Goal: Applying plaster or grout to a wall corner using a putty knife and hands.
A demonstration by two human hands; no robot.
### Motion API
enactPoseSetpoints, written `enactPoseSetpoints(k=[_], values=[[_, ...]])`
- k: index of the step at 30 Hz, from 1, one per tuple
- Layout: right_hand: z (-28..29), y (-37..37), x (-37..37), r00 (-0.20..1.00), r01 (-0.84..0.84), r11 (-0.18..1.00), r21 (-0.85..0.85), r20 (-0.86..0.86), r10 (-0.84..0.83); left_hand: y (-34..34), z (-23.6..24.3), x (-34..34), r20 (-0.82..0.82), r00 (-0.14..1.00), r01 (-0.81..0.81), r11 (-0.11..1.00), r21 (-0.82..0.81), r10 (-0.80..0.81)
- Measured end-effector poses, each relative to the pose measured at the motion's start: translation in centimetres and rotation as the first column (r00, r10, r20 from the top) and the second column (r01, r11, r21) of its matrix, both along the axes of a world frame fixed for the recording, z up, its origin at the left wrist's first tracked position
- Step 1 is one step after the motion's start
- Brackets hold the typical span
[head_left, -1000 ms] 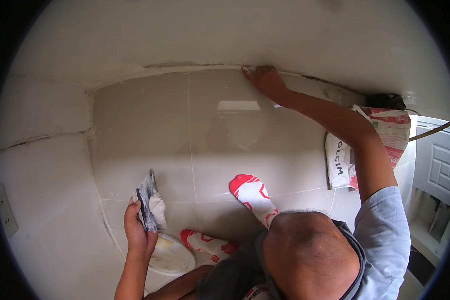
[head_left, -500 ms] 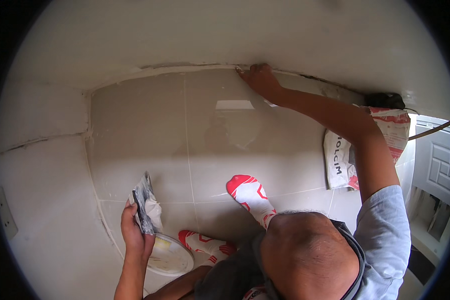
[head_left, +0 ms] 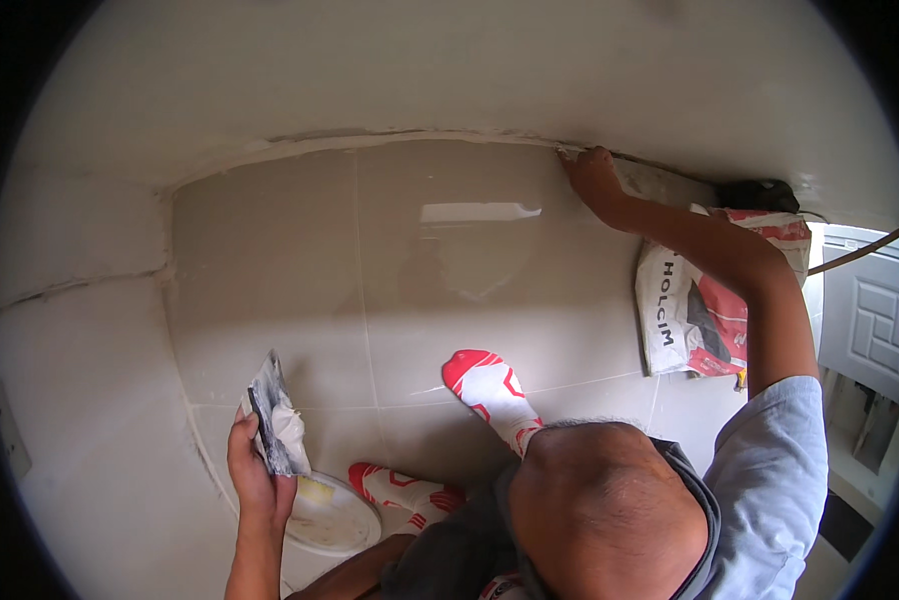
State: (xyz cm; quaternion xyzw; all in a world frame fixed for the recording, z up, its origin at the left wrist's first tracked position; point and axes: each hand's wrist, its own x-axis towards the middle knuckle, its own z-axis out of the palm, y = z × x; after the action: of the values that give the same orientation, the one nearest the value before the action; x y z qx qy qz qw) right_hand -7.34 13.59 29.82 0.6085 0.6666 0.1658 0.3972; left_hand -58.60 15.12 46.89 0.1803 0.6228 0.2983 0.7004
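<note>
My left hand (head_left: 255,465) is closed on the edge of a flat, dark putty-smeared plate (head_left: 267,400), which it holds tilted above the floor. A lump of white putty (head_left: 289,432) sits on the plate's face. At the far side, my right hand (head_left: 595,185) is at the joint between wall and floor tiles. Its index finger stretches out to touch the joint, with white at the fingertip. The other fingers look curled, and I see no tool in this hand. A pale putty strip (head_left: 400,135) runs along the joint to the left of that hand.
An oval white basin (head_left: 345,540) stands beside my foot in a red-and-white sock (head_left: 395,485); the other sock (head_left: 490,385) rests on the tiles (head_left: 450,290). A red-and-white sack (head_left: 665,310) lies at the right, partly under my right arm. Behind it is a dark object (head_left: 758,195).
My right hand has slid to the right along the wall-floor joint, its finger still touching it. My left hand and the plate have shifted slightly left in view.
</note>
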Motion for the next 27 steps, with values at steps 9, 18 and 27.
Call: enactPoseSetpoints(k=[9,18,27], values=[[0.7,6.5,-9.6,0.942,-0.144,0.978,0.149,-0.284,0.182,0.1,0.3,0.2,-0.009,1.0,0.003,1.0,0.01,-0.003],[-1.5,8.2,-8.7,0.946,-0.144,0.978,0.15,-0.268,0.181,0.0,0.0,-0.4,-0.032,0.999,-0.015,1.0,0.0,0.015],[-0.4,3.8,-2.5,0.938,-0.083,0.982,0.169,-0.321,0.134,0.1,-0.1,-0.4,-0.022,1.0,0.016,1.0,0.011,-0.016]])
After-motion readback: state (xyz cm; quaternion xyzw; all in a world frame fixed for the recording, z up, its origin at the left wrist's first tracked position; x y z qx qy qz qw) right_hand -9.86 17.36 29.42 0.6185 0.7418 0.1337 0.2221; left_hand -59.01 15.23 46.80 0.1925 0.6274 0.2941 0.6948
